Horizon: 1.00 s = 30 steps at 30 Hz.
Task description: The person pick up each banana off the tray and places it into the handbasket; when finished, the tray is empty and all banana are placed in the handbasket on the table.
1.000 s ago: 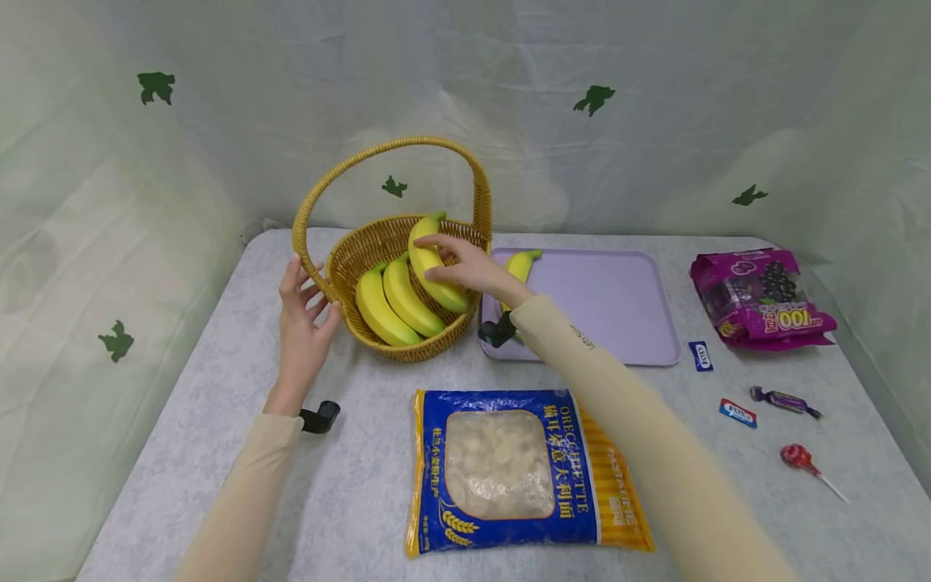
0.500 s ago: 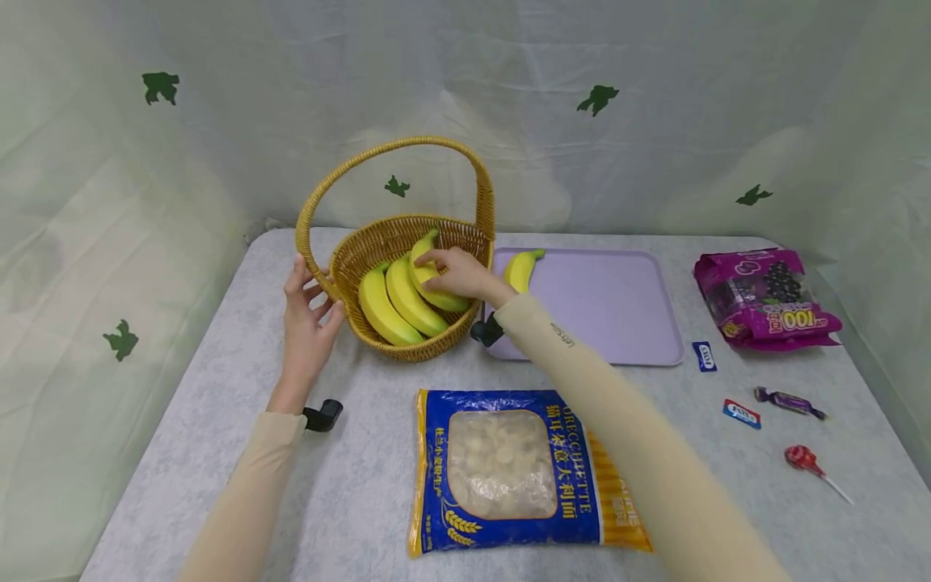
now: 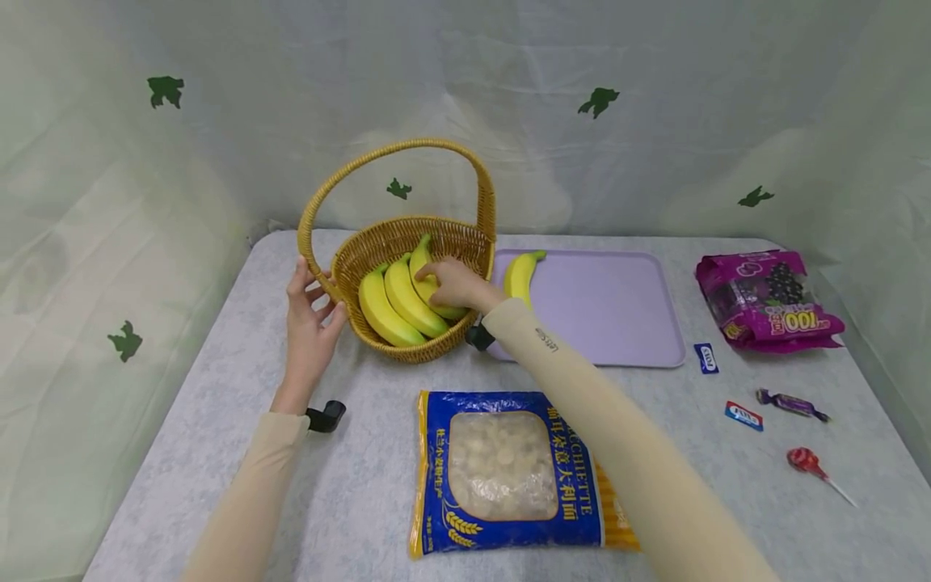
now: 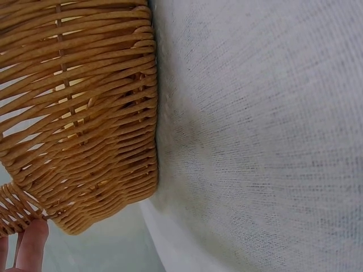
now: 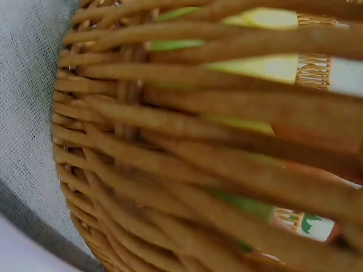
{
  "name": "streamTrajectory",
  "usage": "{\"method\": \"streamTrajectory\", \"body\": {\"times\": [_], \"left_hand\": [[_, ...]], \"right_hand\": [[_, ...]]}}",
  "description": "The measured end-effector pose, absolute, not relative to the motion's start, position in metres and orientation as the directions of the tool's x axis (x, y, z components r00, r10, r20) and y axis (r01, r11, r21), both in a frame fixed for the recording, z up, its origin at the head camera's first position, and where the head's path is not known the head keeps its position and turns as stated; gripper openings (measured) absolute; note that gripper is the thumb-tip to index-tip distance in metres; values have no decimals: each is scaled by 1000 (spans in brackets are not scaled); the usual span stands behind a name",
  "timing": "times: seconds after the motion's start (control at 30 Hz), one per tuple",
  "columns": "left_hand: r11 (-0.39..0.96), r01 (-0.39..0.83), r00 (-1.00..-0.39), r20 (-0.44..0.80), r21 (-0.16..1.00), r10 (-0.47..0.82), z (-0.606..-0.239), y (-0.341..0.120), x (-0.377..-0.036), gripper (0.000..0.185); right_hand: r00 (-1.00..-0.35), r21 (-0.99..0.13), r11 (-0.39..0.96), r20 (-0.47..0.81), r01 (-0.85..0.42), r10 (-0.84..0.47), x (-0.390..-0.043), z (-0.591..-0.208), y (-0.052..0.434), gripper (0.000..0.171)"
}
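In the head view a wicker basket with a tall arched handle holds several yellow bananas. My left hand grips the basket where the handle meets the rim on the left side, thumb in front and fingers behind. My right hand reaches inside and holds a banana that lies beside two others, including the middle banana. Part of the held banana is hidden under the hand. In the left wrist view, fingertips touch the wicker. The right wrist view is mostly filled by the basket's woven wall.
A lilac tray with one banana on it stands right of the basket. A blue and yellow pasta bag lies in front. To the right are a purple candy bag, several wrapped candies and a red lollipop.
My right hand has lowered the banana into the basket, where it now lies beside the others. The left hand keeps its place on the basket.
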<state>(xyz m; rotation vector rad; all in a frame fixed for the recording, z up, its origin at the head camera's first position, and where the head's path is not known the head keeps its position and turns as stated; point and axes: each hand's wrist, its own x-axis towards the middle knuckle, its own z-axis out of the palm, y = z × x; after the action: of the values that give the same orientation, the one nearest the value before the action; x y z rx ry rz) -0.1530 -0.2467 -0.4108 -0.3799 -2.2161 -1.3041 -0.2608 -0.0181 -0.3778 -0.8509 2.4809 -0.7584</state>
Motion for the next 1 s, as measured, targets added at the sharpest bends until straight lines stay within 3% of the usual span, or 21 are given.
{"method": "streamTrajectory", "body": {"times": [0.13, 0.27, 0.47, 0.6, 0.87, 1.0], "left_hand": [[484, 495, -815, 578, 721, -28, -413, -247, -154, 76], [489, 489, -818, 575, 722, -32, -414, -247, -154, 76], [496, 473, -823, 567, 729, -48, -412, -244, -153, 80], [491, 470, -823, 566, 734, -59, -412, -244, -153, 82], [488, 475, -822, 567, 732, -51, -411, -245, -153, 81], [486, 482, -820, 571, 729, -44, -412, -246, -153, 79]], "right_hand": [[-734, -601, 672, -197, -434, -650, -261, -378, -16, 50], [-754, -681, 604, -116, -413, -646, -261, -374, -8, 45], [-779, -915, 323, -15, -242, -626, -263, -367, 22, 41], [-787, -972, 179, 11, -154, -617, -264, -370, 47, 41], [-860, -992, 122, -34, -33, -509, -268, -385, 94, 41], [-886, -988, 154, -74, 2, -458, -270, -392, 114, 42]]}}
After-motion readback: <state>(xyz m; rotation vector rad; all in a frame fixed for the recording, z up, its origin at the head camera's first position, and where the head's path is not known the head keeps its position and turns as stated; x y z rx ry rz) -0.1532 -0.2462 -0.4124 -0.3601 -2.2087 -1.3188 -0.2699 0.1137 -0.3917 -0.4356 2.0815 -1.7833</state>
